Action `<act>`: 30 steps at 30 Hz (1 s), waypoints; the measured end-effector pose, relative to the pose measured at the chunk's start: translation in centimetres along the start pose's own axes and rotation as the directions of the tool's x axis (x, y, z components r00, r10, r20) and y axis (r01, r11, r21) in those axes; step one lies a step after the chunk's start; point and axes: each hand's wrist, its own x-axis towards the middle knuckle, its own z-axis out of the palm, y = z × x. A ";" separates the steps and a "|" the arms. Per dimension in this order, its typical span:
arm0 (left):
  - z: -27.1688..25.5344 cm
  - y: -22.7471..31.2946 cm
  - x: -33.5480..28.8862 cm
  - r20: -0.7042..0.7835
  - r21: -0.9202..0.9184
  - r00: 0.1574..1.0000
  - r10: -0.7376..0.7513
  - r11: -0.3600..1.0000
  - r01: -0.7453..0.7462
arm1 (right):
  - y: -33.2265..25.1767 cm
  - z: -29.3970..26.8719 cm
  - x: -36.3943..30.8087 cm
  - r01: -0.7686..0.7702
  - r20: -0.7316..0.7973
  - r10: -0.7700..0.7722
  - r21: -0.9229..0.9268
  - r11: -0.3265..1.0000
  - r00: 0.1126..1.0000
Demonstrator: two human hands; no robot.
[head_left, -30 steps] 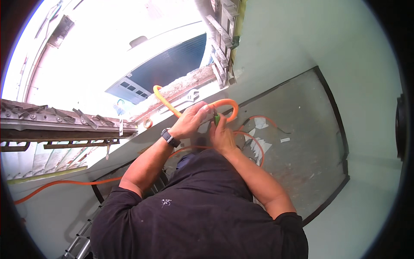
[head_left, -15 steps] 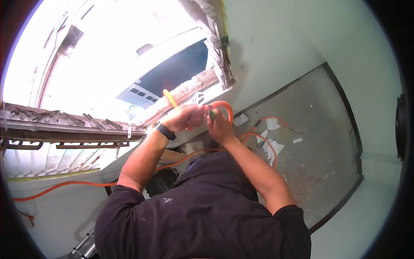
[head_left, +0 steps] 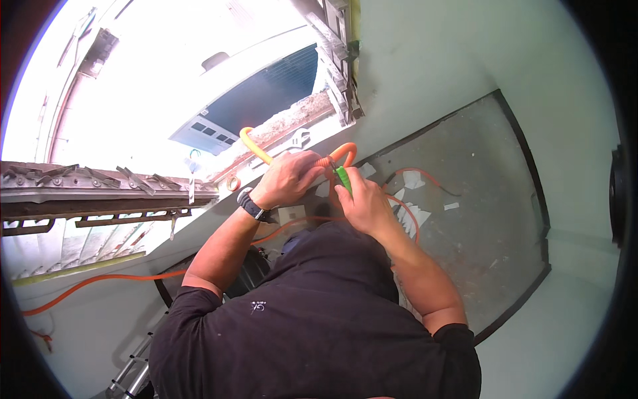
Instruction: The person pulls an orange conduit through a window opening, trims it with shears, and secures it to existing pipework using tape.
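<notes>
My left hand [head_left: 287,181] is closed around an orange hose [head_left: 253,143], a looped piece of which rises past the fingers on both sides. My right hand [head_left: 365,203] grips a small green-handled screwdriver [head_left: 343,178]. Its thin metal shaft points up against the hose, just right of my left fingers; the exact contact at the tip is too small to make out. Beyond my left hand, an adjustable wrench [head_left: 299,139] lies on the window sill [head_left: 266,164].
A louvred window frame [head_left: 100,188] with metal clips lines the left. A small orange ring [head_left: 233,183] sits on the sill. Another orange hose [head_left: 106,277] runs behind me to the grey floor [head_left: 485,199], where paper scraps [head_left: 412,216] lie. A ladder [head_left: 133,372] stands lower left.
My right hand has shifted right and slightly down, showing more of the green handle and the shaft. My left hand keeps hold of the hose. The view has tilted slightly.
</notes>
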 end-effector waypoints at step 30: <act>0.9 2.1 -0.9 -0.181 0.174 0.974 0.139 0.979 -0.108 | 1.6 0.6 -0.5 -0.364 0.418 0.358 -0.069 0.929 0.835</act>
